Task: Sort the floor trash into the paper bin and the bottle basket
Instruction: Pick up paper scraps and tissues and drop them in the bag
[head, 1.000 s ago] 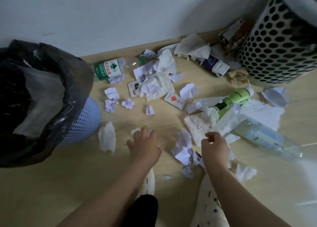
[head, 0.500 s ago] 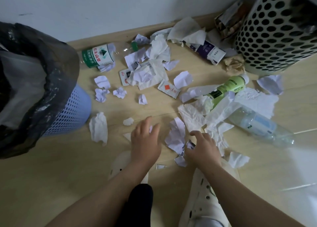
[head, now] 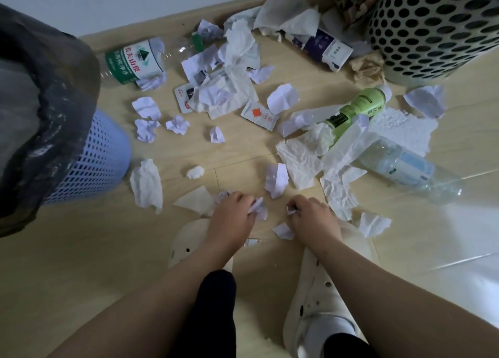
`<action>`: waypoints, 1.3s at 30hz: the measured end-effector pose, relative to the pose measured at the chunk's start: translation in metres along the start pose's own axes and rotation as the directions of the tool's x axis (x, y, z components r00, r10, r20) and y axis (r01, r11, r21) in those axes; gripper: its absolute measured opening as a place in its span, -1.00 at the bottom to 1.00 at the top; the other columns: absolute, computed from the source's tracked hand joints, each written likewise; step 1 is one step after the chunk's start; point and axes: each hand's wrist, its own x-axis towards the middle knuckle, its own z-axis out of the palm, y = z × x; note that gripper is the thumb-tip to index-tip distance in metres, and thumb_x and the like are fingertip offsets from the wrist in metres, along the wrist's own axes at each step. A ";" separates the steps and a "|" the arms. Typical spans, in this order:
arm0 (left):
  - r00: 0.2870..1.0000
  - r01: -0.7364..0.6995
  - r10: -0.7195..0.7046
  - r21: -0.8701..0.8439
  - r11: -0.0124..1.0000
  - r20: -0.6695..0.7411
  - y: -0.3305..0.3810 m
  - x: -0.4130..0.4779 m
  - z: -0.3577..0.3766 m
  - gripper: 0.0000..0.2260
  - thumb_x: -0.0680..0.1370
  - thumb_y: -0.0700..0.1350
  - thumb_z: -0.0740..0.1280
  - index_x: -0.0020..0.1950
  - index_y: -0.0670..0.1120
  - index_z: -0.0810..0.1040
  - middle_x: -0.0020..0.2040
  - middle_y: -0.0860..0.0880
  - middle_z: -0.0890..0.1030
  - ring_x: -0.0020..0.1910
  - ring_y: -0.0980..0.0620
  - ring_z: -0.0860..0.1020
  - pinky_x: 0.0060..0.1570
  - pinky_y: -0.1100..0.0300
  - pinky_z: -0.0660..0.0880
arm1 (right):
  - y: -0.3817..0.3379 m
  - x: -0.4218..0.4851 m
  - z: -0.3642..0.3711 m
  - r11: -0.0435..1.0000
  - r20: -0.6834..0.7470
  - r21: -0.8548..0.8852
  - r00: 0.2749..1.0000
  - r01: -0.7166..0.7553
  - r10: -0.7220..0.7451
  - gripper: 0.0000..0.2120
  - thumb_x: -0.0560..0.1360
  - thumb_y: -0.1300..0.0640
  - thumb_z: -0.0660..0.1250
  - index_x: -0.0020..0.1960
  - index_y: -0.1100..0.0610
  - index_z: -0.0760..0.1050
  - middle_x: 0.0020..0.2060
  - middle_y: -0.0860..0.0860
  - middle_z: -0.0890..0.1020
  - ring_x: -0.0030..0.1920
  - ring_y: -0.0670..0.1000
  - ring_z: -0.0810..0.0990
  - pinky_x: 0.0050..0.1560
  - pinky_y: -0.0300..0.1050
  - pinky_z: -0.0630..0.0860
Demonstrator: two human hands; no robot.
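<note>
I judge the sort barely begun: crumpled white paper scraps and three plastic bottles — green-labelled clear, lime green, pale clear — litter the floor mid-frame, with the blue mesh paper bin lined in black plastic at left and the perforated white bottle basket upper right. My left hand has its fingers curled around a crumpled scrap, my right hand pinches a small dark-flecked scrap, lower centre. Half a second ago both hands were flatter, reaching
</note>
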 end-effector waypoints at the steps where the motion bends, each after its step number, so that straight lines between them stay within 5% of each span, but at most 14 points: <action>1: 0.998 0.052 -0.053 -0.070 0.996 -0.021 0.001 0.000 -0.003 -0.88 0.58 -0.13 0.18 -0.13 -0.12 0.40 -0.18 -0.01 0.48 -0.09 -0.07 0.45 -0.22 0.15 0.20 | 0.000 0.001 0.001 0.999 -0.008 0.033 1.000 -0.007 0.007 -0.77 0.56 0.14 0.12 0.13 0.06 0.48 0.02 0.08 0.53 0.09 0.12 0.47 0.03 -0.11 0.32; 5: 0.961 0.265 -0.278 -0.333 0.905 0.010 0.006 0.003 -0.012 -0.71 0.57 -0.07 0.24 -0.28 -0.11 0.24 -0.35 0.03 0.30 -0.31 0.05 0.29 -0.37 0.16 0.13 | -0.003 0.002 -0.001 0.983 -0.073 0.181 0.996 -0.031 0.045 -0.84 0.55 0.13 0.16 0.02 0.15 0.48 0.01 0.06 0.48 0.06 0.12 0.48 -0.03 -0.11 0.39; 11: 0.904 0.306 -0.413 -0.509 0.804 -0.109 0.003 0.004 -0.026 -0.73 0.54 -0.17 0.27 -0.30 -0.09 0.23 -0.35 0.02 0.34 -0.36 0.07 0.32 -0.39 0.34 0.24 | -0.008 0.003 0.000 0.966 -0.167 0.259 0.985 0.000 0.044 -0.82 0.45 0.24 0.22 -0.27 0.07 0.28 -0.07 0.00 0.43 -0.07 0.07 0.45 -0.17 -0.16 0.35; 13: 0.893 0.288 -0.434 -0.589 0.755 -0.119 0.001 0.003 -0.030 -0.70 0.51 -0.28 0.23 -0.33 -0.05 0.19 -0.31 -0.02 0.48 -0.29 0.04 0.50 -0.34 0.37 0.30 | -0.009 0.004 -0.001 0.961 -0.158 0.277 0.986 -0.001 0.046 -0.77 0.44 0.28 0.20 -0.31 0.08 0.22 -0.22 -0.04 0.37 -0.19 0.05 0.39 -0.32 -0.18 0.28; 16: 0.887 0.303 -0.453 -0.625 0.719 -0.091 0.000 -0.001 -0.030 -0.73 0.49 -0.32 0.18 -0.31 -0.04 0.19 -0.25 -0.13 0.48 -0.23 -0.11 0.51 -0.27 0.09 0.40 | -0.012 0.004 -0.005 0.957 -0.135 0.292 0.990 0.000 0.041 -0.82 0.43 0.35 0.13 -0.26 0.12 0.24 -0.29 -0.01 0.40 -0.24 0.04 0.37 -0.36 -0.17 0.25; 21: 0.968 0.200 -0.245 -0.410 0.890 -0.060 -0.001 -0.012 -0.023 -0.81 0.55 -0.30 0.10 0.03 -0.03 0.37 -0.29 0.06 0.37 -0.34 0.06 0.36 -0.37 0.19 0.26 | -0.014 -0.001 -0.003 0.985 -0.089 0.171 0.996 0.003 0.012 -0.76 0.46 0.39 0.04 0.03 0.12 0.27 -0.12 -0.02 0.38 -0.15 0.09 0.41 -0.21 -0.10 0.30; 25: 0.990 0.116 -0.098 -0.199 0.973 0.101 0.000 -0.018 -0.019 -0.72 0.49 -0.22 0.17 0.17 0.00 0.41 -0.06 0.05 0.37 -0.19 0.07 0.37 -0.32 0.26 0.28 | -0.007 -0.008 0.002 0.995 0.106 0.028 0.990 0.094 -0.097 -0.54 0.48 0.31 0.11 0.33 -0.01 0.26 0.06 0.06 0.39 0.00 0.11 0.47 -0.05 -0.09 0.37; 34: 0.975 0.001 -0.074 0.335 0.942 0.208 -0.002 -0.012 0.002 -0.43 0.52 0.05 0.25 0.46 -0.02 0.11 0.19 -0.14 0.37 0.15 -0.10 0.40 -0.08 0.15 0.32 | 0.000 -0.011 0.016 0.909 0.194 -0.337 0.963 0.246 -0.189 -0.69 0.50 0.00 0.24 0.22 0.00 0.32 0.18 0.02 0.45 0.19 0.08 0.44 0.14 -0.09 0.33; 39: 0.989 0.011 -0.060 0.329 0.944 0.137 -0.003 -0.011 0.001 -0.79 0.59 -0.09 0.16 0.22 -0.10 0.32 0.12 -0.10 0.43 0.04 -0.05 0.41 -0.20 0.18 0.25 | 0.002 -0.011 0.017 0.885 0.193 -0.385 0.961 0.261 -0.200 -0.84 0.55 0.11 0.16 0.13 0.06 0.36 0.18 0.06 0.44 0.19 0.11 0.42 0.09 -0.11 0.30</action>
